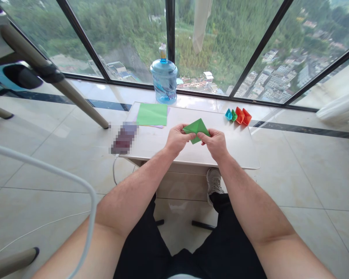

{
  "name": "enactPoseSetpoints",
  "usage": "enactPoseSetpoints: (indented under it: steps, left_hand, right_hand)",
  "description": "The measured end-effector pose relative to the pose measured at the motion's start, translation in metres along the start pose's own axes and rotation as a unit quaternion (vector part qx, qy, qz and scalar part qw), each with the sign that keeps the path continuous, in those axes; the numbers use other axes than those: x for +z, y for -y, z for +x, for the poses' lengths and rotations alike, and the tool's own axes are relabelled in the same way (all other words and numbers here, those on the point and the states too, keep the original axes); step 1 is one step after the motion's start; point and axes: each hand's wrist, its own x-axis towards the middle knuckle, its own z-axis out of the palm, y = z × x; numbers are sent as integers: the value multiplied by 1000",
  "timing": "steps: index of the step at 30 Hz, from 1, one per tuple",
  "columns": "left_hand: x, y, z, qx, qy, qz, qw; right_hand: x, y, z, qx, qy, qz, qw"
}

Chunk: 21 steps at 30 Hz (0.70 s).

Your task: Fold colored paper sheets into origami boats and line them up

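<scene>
A folded green paper (198, 126), diamond-like in outline, is held up above the white table (180, 149). My left hand (178, 138) pinches its left side, with the thumb lying on the near face. On the opposite side my right hand (215, 142) grips it the same way, and the two thumb tips nearly meet at the middle. Fingers behind the paper are partly hidden. Toward the table's back left lies a stack of square paper sheets (152, 114), green on top. Small folded paper boats stand in a row at the right: blue (228, 114), green (234, 115) and red ones (243, 116).
A blue water bottle (164, 82) stands behind the table by the window. A blurred-out device (124, 138) with a cable (114, 170) lies at the table's left edge. Metal legs (81, 102) rise at left; a white curved bar (75, 180) crosses the near left.
</scene>
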Motion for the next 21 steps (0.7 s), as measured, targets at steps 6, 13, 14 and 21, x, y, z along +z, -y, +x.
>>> enactPoseSetpoints:
  steps: [6,13,14,21]
  left_hand:
    - [-3,2,1,-49,-16,-30,998]
    - [-6,1,2,-106,-16,-123,987]
    - [-6,1,2,-109,-17,-130,985]
    - [-8,1,3,-121,-15,-157,980]
  right_hand:
    - [-2,-3,0,-24,-27,-9,999]
    - [-3,1,0,-23,-31,-12,999]
    - [-3,1,0,-25,-31,-11,999]
    - [-3,0,0,-31,-31,2,999]
